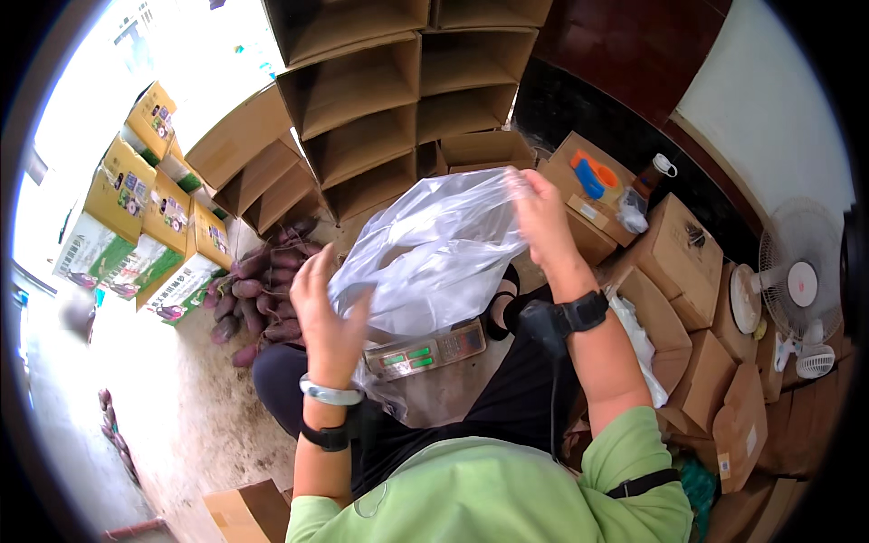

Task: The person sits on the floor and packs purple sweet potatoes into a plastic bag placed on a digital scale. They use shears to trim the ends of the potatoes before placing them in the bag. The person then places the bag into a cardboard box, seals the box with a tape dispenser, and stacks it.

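Observation:
My right hand (pixel 540 210) pinches the upper right edge of a clear plastic bag (pixel 434 251), which spreads out in front of me. At the bag's lower left is my left hand (pixel 329 305), blurred, its fingers apart; whether it grips the film cannot be told. Beneath the bag stands a digital weighing scale (pixel 428 353) with lit green displays, its platform mostly covered by the film. To the left of the scale, a heap of purple sweet potatoes (pixel 261 292) lies on the floor.
Open cardboard boxes (pixel 360 81) are stacked ahead. Printed yellow cartons (pixel 163 217) stand at left. On the right are a tape dispenser (pixel 597 178) on a carton, a bottle (pixel 655 173), more cardboard boxes (pixel 679 258) and a white fan (pixel 801 282). More sweet potatoes (pixel 115 434) lie at far left.

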`<state>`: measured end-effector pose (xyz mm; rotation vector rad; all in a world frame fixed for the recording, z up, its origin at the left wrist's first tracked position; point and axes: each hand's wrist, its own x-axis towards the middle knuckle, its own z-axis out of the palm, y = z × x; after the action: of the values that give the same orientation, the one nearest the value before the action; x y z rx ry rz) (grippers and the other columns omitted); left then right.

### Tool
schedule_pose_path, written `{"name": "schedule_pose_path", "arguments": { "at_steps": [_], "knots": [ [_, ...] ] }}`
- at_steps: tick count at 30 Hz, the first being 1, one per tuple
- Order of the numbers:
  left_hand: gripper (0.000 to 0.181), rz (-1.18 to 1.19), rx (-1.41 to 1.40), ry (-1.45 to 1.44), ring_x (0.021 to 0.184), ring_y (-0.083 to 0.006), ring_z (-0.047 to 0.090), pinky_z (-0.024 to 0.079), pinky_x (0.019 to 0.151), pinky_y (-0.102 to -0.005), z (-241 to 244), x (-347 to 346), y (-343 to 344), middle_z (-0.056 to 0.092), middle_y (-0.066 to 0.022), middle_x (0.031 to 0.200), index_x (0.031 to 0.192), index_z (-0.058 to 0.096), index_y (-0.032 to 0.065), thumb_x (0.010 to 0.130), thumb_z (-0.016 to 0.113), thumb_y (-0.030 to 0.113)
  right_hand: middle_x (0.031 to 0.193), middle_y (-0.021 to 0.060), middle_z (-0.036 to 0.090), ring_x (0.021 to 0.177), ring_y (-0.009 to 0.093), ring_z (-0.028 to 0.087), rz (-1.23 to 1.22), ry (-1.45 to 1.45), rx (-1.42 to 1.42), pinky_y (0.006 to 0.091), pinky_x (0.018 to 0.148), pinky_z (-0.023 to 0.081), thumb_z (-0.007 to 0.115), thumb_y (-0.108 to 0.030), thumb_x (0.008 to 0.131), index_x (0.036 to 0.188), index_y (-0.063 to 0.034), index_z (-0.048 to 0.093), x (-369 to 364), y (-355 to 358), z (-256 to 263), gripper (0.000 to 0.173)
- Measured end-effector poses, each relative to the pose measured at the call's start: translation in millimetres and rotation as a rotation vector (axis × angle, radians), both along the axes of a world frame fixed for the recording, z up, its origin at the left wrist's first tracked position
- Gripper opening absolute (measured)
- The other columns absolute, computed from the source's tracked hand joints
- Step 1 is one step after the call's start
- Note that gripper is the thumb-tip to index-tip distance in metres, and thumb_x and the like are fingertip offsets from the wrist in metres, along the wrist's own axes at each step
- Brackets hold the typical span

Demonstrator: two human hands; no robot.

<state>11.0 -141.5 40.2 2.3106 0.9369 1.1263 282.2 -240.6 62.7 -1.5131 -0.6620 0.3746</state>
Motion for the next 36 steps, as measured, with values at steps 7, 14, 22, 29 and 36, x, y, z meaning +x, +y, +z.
{"name": "schedule_pose_path", "arguments": {
  "at_steps": [7, 14, 22, 29, 36],
  "knots": [
    [0.035, 0.001, 0.145, 0.285, 0.097, -0.0316, 0.061, 0.048, 0.084, -0.0431, 37, 57, 21, 0.065, -0.0131, 0.102, 0.113, 0.062, 0.0062, 0.079, 0.065, 0.016, 0.081, 0.0133, 0.066, 0.071, 0.028, 0.064, 0.164, -0.699, -0.116, 0.0394, 0.064, 0.05, 0.058, -0.011, 0.086, 0.088, -0.0007, 0.06, -67, 10, 50, 0.011],
    [0.04, 0.234, 0.592, -0.096, 0.089, -0.029, 0.066, 0.054, 0.079, -0.036, 122, 14, 64, 0.066, -0.0148, 0.098, 0.112, 0.062, 0.0045, 0.077, 0.046, -0.007, 0.096, 0.0125, 0.06, 0.086, 0.032, 0.062, -0.27, -1.281, -0.667, 0.0429, 0.074, 0.053, 0.054, -0.012, 0.086, 0.092, -0.0073, 0.061, 20, 7, 85, 0.01],
    [0.035, -0.063, 0.377, 0.076, 0.079, -0.0348, 0.057, 0.048, 0.077, -0.0352, 26, -34, 28, 0.057, -0.0171, 0.087, 0.101, 0.063, 0.0004, 0.071, 0.049, -0.01, 0.096, 0.0112, 0.063, 0.089, 0.023, 0.062, -0.026, -1.226, -0.381, 0.0333, 0.078, 0.051, 0.056, 0.004, 0.081, 0.113, -0.0059, 0.062, 14, -4, 7, 0.034],
    [0.025, -0.07, -0.445, -0.548, 0.091, -0.009, 0.054, 0.042, 0.084, -0.0204, 25, -47, -8, 0.061, -0.0026, 0.098, 0.107, 0.058, -0.0043, 0.087, 0.044, -0.011, 0.103, 0.0064, 0.066, 0.087, 0.011, 0.06, 0.459, -0.029, -0.12, 0.0243, 0.077, 0.049, 0.043, 0.015, 0.075, 0.121, 0.0014, 0.059, -6, -24, -15, 0.05],
    [0.02, -0.234, -0.85, -0.677, 0.087, -0.0077, 0.057, 0.045, 0.077, -0.0198, 60, -35, -8, 0.063, -0.0018, 0.102, 0.113, 0.058, -0.0023, 0.095, 0.052, 0.006, 0.089, 0.0003, 0.065, 0.07, 0.008, 0.056, 0.486, 0.032, -0.435, 0.0233, 0.063, 0.047, 0.06, 0.001, 0.086, 0.118, -0.0019, 0.061, 3, -36, 29, 0.032]
  ]
}}
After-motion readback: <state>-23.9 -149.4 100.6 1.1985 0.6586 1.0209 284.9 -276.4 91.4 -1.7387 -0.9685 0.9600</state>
